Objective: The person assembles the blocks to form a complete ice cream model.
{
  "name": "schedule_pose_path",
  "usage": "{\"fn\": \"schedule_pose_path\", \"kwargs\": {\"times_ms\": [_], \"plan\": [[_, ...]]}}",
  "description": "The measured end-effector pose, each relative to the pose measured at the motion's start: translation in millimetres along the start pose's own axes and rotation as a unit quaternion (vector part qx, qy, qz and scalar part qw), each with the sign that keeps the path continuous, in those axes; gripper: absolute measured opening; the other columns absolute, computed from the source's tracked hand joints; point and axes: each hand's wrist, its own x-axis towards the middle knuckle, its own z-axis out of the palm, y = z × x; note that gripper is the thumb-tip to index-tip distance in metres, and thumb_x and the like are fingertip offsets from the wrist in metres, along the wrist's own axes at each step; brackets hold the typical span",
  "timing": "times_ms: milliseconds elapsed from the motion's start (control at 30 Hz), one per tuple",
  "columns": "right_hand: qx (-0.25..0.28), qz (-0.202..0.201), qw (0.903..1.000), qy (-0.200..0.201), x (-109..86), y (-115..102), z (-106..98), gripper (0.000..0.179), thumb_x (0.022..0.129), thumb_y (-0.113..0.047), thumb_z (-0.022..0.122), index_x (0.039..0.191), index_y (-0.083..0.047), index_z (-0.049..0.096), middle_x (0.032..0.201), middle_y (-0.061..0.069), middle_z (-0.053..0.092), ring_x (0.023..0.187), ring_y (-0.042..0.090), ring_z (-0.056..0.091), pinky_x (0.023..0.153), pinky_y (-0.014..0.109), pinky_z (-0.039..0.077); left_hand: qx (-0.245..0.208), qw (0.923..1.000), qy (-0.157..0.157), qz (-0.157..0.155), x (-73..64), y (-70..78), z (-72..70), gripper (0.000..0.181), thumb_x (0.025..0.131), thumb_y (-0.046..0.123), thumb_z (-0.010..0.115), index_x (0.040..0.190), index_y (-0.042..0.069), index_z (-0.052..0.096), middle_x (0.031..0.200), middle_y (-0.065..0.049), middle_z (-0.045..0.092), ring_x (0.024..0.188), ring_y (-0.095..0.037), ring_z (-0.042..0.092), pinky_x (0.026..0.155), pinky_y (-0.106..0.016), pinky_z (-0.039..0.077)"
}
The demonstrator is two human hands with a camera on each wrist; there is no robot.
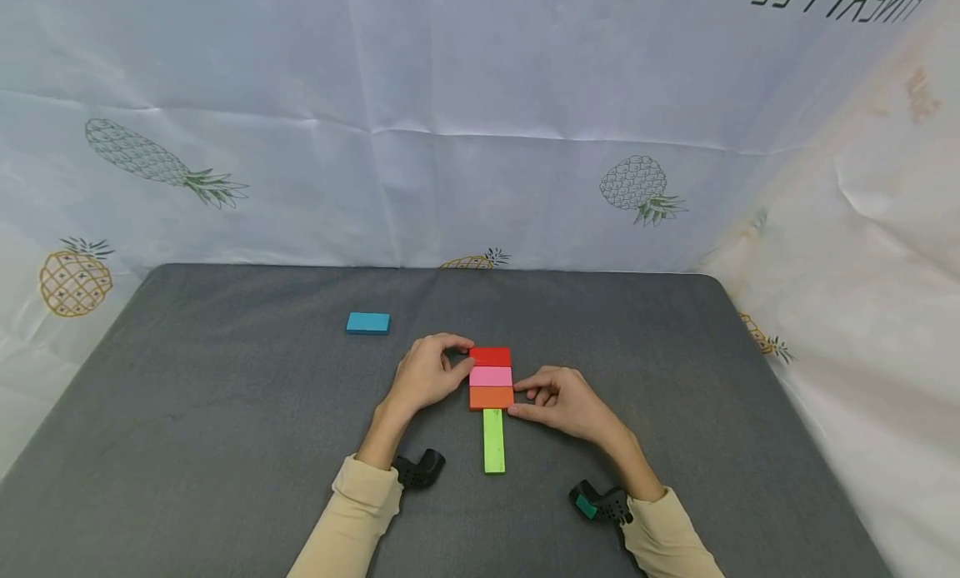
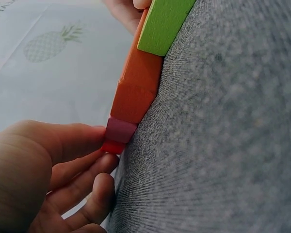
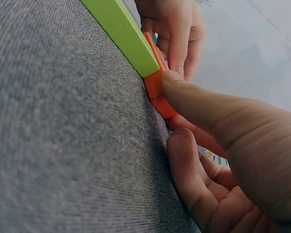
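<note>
Three flat wooden blocks lie side by side on the grey cloth: a red block [image 1: 491,357] farthest away, a pink block [image 1: 491,376] in the middle and an orange block [image 1: 491,397] nearest. A long lime-green block [image 1: 493,441] points toward the person, its far end against the orange one. The left hand [image 1: 429,371] has thumb and index finger at the red block's left end, the thumb also by the pink one. At the right end of the orange block, the right hand [image 1: 564,401] sets its thumb on the near corner and its index finger beside it.
A blue block [image 1: 367,323] lies apart, toward the back left of the grey cloth-covered table [image 1: 225,411]. Behind the table hangs a white curtain [image 1: 480,145] with pineapple prints. Both wrists wear small black devices.
</note>
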Motion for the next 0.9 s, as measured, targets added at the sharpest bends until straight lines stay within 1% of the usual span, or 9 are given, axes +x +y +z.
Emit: {"fn": "schedule_pose_path", "kwargs": {"times_ms": [267,533,900], "plan": [[-0.005,-0.004,1.0000,0.002,0.1,-0.5,0.3,0.031,0.085,-0.023,0.085,0.108,-0.003,0.079,0.086,0.006,0.066,0.068,0.000,0.057,0.062,0.020,0.053,-0.001,1.0000,0.004,-0.001,-0.1,-0.2,0.3,0.025,0.091,0.014,0.074,0.115,0.010,0.077,0.071,-0.004,0.061,0.054,-0.010,0.047,0.044,-0.025,0.032],[-0.007,-0.002,1.0000,0.003,-0.5,-0.3,0.9,0.031,0.085,-0.023,0.085,0.108,-0.004,0.079,0.085,0.006,0.066,0.068,0.000,0.056,0.062,0.020,0.052,0.000,1.0000,-0.001,-0.004,-0.6,-0.2,0.4,0.025,0.092,0.015,0.074,0.116,0.011,0.077,0.075,-0.005,0.062,0.054,-0.010,0.048,0.045,-0.025,0.032],[-0.007,0.001,1.0000,0.004,-0.5,1.6,1.8,0.031,0.085,-0.024,0.085,0.108,-0.004,0.079,0.085,0.006,0.065,0.067,0.001,0.056,0.061,0.019,0.051,-0.001,1.0000,-0.002,-0.006,-0.4,0.3,0.0,0.025,0.091,0.016,0.074,0.116,0.011,0.077,0.072,-0.004,0.062,0.053,-0.010,0.047,0.045,-0.025,0.033]]}}
